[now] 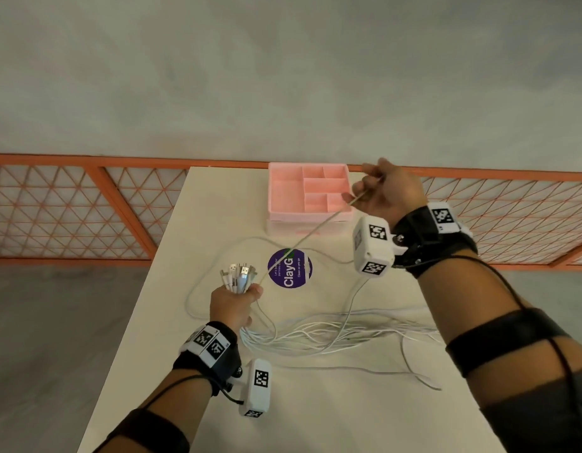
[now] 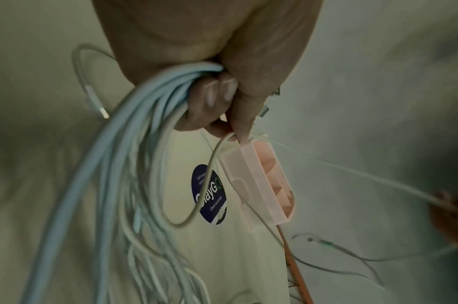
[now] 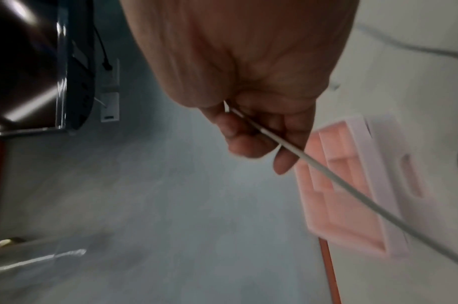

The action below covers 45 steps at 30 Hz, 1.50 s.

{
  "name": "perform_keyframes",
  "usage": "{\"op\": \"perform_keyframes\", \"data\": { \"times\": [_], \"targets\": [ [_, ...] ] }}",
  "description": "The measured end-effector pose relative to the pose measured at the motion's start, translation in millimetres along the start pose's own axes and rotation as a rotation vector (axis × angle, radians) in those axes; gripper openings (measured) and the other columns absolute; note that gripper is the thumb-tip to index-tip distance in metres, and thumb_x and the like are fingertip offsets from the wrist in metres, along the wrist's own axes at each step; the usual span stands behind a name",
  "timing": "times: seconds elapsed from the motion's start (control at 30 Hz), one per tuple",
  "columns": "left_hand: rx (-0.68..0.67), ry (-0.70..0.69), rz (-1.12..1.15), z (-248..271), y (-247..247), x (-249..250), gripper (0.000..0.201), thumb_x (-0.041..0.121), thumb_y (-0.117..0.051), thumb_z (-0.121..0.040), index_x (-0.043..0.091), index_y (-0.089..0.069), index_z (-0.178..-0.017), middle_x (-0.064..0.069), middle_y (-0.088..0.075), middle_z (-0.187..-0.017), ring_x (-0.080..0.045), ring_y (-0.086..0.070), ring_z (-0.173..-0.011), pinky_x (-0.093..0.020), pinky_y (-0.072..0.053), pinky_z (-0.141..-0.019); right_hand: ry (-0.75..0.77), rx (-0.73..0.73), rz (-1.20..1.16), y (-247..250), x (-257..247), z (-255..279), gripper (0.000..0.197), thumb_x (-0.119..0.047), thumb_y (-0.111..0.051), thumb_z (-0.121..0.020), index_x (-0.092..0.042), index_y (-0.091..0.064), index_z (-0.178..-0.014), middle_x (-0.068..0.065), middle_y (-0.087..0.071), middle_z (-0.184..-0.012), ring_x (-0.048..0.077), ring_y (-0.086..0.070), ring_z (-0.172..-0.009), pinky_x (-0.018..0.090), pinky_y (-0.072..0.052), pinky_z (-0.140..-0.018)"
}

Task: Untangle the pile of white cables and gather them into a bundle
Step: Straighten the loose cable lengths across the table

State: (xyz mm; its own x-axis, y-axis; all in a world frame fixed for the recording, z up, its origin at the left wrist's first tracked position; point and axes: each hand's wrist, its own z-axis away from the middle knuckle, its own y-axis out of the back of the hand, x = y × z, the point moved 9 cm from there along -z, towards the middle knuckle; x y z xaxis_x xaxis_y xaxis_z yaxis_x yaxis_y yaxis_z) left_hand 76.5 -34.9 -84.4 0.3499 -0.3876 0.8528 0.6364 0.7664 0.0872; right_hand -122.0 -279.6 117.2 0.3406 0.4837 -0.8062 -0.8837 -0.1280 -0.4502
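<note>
My left hand (image 1: 234,304) grips a bunch of white cables just below their plug ends (image 1: 239,275), which stick up out of the fist. In the left wrist view the gripped cables (image 2: 134,131) hang down from the curled fingers (image 2: 215,94). The cables' loose lengths (image 1: 335,333) trail over the white table to the right. One single cable (image 1: 311,235) runs taut from the left fist up to my right hand (image 1: 386,196), raised beside the pink tray. The right hand's fingers (image 3: 251,139) are curled round that cable (image 3: 324,174).
A pink compartment tray (image 1: 284,194) stands at the table's far edge. A round purple sticker (image 1: 289,268) lies mid-table. A cable loop (image 1: 198,286) lies left of my left hand. An orange mesh railing (image 1: 87,207) runs behind the table (image 1: 172,371).
</note>
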Motion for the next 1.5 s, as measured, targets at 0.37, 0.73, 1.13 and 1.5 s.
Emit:
{"op": "perform_keyframes", "data": {
  "times": [0.37,0.73,1.13,1.5],
  "targets": [
    [-0.024,0.026,0.065,-0.3,-3.9,-4.4,0.013,0.008,-0.079,-0.082,0.008,-0.066,-0.080,-0.007,-0.045,-0.063,-0.012,-0.033,-0.038,-0.018,-0.030,-0.036,0.001,0.338,0.372,147.8,5.5,-6.3,0.027,-0.016,-0.034,-0.099,-0.008,-0.060,-0.102,-0.004,-0.029,-0.051,0.011,-0.025,-0.041,0.021,-0.025,-0.039],
    [-0.055,-0.013,0.078,2.2,-10.8,7.0,0.012,0.006,-0.079,-0.082,0.009,-0.067,-0.081,-0.007,-0.046,-0.063,-0.011,-0.032,-0.038,-0.019,-0.029,-0.037,-0.035,0.012,0.726,115.3,34.0,-2.6,0.032,-0.012,-0.036,-0.102,-0.012,-0.066,-0.112,0.003,-0.038,-0.057,0.013,-0.026,-0.045,0.021,-0.023,-0.043],
    [-0.074,-0.029,0.072,5.9,-18.2,18.7,0.022,0.008,-0.078,-0.083,0.016,-0.062,-0.070,0.005,-0.042,-0.046,-0.010,-0.032,-0.037,-0.019,-0.030,-0.037,0.240,-0.041,1.489,47.8,4.4,3.3,0.019,-0.015,-0.059,-0.090,-0.004,-0.071,-0.080,0.007,-0.063,-0.063,0.018,-0.051,-0.046,0.024,-0.043,-0.047],
    [-0.134,-0.089,0.029,10.3,-29.5,35.0,0.026,0.013,-0.078,-0.084,0.021,-0.066,-0.062,-0.002,-0.040,-0.054,-0.014,-0.030,-0.044,-0.021,-0.029,-0.041,0.345,-0.024,0.856,17.6,7.1,5.4,0.012,-0.010,-0.051,-0.096,-0.009,-0.061,-0.090,0.006,-0.061,-0.064,0.016,-0.046,-0.048,0.028,-0.042,-0.045]
  ]
}}
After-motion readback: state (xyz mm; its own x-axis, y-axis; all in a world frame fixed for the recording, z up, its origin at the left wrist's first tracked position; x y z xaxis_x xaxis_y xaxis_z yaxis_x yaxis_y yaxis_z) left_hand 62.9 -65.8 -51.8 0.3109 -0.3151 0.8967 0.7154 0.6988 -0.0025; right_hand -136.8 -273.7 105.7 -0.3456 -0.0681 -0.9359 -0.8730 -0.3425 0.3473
